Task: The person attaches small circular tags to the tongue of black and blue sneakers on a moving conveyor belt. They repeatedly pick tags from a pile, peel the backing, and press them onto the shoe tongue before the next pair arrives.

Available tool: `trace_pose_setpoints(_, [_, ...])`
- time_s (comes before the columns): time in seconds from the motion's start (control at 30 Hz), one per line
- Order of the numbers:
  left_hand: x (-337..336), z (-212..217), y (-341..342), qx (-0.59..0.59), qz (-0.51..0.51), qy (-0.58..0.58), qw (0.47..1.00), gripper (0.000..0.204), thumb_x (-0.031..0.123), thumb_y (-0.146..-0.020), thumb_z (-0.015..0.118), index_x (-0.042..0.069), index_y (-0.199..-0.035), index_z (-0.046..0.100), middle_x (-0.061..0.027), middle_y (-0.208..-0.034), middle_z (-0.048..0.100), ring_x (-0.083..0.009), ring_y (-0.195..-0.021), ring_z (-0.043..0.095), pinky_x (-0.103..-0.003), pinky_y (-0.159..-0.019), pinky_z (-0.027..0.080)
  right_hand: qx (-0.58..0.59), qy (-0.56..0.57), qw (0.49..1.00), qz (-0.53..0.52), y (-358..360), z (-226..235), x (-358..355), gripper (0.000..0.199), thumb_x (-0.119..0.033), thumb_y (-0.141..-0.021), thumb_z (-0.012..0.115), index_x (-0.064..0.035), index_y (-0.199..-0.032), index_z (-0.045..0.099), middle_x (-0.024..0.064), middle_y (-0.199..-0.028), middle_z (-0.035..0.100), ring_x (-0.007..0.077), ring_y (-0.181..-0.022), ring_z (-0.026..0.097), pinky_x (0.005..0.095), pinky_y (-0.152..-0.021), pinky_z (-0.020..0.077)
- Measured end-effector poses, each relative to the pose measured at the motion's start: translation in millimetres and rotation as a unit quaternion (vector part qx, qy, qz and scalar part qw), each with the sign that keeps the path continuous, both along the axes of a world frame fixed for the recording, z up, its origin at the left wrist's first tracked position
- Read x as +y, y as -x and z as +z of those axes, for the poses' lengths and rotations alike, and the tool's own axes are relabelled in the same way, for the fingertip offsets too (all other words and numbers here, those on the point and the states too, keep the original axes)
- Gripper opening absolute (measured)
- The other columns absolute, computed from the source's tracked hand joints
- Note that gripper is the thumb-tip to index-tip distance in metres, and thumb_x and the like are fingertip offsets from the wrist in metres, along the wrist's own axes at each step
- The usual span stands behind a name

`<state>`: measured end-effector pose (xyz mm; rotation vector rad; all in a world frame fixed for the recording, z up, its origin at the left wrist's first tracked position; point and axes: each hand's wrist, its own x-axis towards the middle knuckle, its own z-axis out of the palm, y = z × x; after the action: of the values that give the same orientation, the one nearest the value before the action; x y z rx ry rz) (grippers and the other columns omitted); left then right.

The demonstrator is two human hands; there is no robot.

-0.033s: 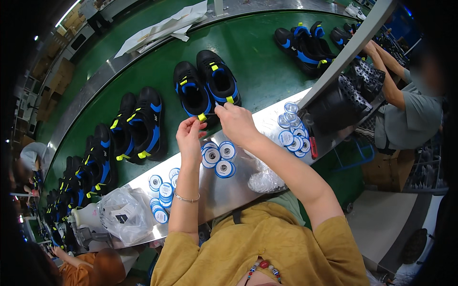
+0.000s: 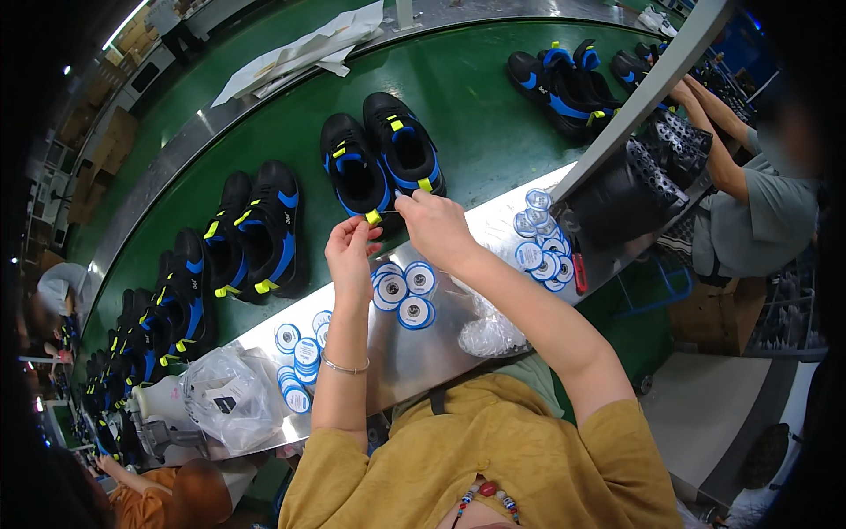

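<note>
In front of me stands a pair of black and blue shoes with yellow-green tabs: a left shoe [image 2: 353,167] and a right shoe [image 2: 407,145]. At the heel of the left shoe, my left hand [image 2: 352,247] pinches its fingers beside the yellow heel tab [image 2: 374,217]. My right hand [image 2: 432,227] is closed just right of that tab, with a small pale blue-white bit showing above its fingertips. A thin line seems to run between the two hands; what each pinches is too small to name. Round blue-and-white tags [image 2: 414,295] lie below my wrists.
More shoe pairs [image 2: 256,229] line the green belt [image 2: 476,115] at left. On the metal ledge [image 2: 388,366] are tag piles [image 2: 306,357], a plastic bag [image 2: 233,397], clear plastic [image 2: 489,331] and a red-handled tool [image 2: 579,271]. A slanted post [image 2: 643,93] and a co-worker [image 2: 749,212] are at right.
</note>
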<state>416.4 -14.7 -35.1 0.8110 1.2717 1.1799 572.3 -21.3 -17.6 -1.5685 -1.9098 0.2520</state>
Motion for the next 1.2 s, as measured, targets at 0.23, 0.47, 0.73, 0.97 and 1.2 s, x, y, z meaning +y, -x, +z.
trace_pose_setpoints(0.23, [6,-5,4,-0.027,0.012,0.032,0.999,0.019,0.014,-0.094,0.062,-0.001,-0.105,0.061,-0.0076,-0.092,0.066,-0.0125,-0.078,0.062,-0.023,-0.063,0.049,-0.027,0.033,0.998,0.051,15,-2,12,0.006,-0.011,-0.086,0.056,-0.0081,-0.087,0.062,0.0107,-0.077,0.060,0.0317,-0.074,0.064,0.0434,-0.062,0.0526])
trace_pose_setpoints(0.47, [2,-3,15,0.068,0.060,-0.055,0.994,0.011,0.013,-0.094,0.061,0.003,-0.097,0.063,-0.0059,-0.089,0.067,-0.0098,-0.075,0.061,-0.020,-0.058,0.045,0.099,0.111,0.988,0.049,10,5,11,0.018,-0.012,-0.092,0.051,-0.0044,-0.108,0.058,0.0164,-0.097,0.067,0.0367,-0.088,0.064,0.0462,-0.075,0.0506])
trace_pose_setpoints(0.73, [-3,24,-2,0.213,-0.044,-0.250,0.943,0.010,0.007,-0.098,0.054,0.000,-0.102,0.060,-0.0036,-0.086,0.065,-0.0068,-0.071,0.060,-0.020,-0.056,0.045,0.275,0.080,0.952,0.107,15,14,19,0.017,-0.010,-0.094,0.049,-0.0002,-0.107,0.056,0.0173,-0.088,0.067,0.0301,-0.080,0.066,0.0386,-0.069,0.0511])
trace_pose_setpoints(0.97, [0,13,-8,0.229,-0.071,-0.224,0.945,0.006,0.007,-0.099,0.052,0.002,-0.098,0.055,-0.0030,-0.078,0.060,-0.0062,-0.062,0.052,-0.020,-0.055,0.043,0.447,0.170,0.872,0.103,10,12,23,0.016,-0.012,-0.094,0.055,-0.0004,-0.104,0.058,0.0043,-0.072,0.063,0.0102,-0.061,0.057,0.0249,-0.053,0.0455])
trace_pose_setpoints(1.2, [2,12,-3,0.218,-0.052,-0.220,0.950,0.005,0.007,-0.098,0.052,0.003,-0.097,0.054,-0.0029,-0.079,0.060,-0.0059,-0.064,0.051,-0.018,-0.054,0.042,0.528,0.275,0.801,0.066,4,17,25,0.012,-0.011,-0.090,0.063,-0.0028,-0.099,0.061,-0.0002,-0.073,0.062,0.0032,-0.057,0.049,0.0193,-0.047,0.0351])
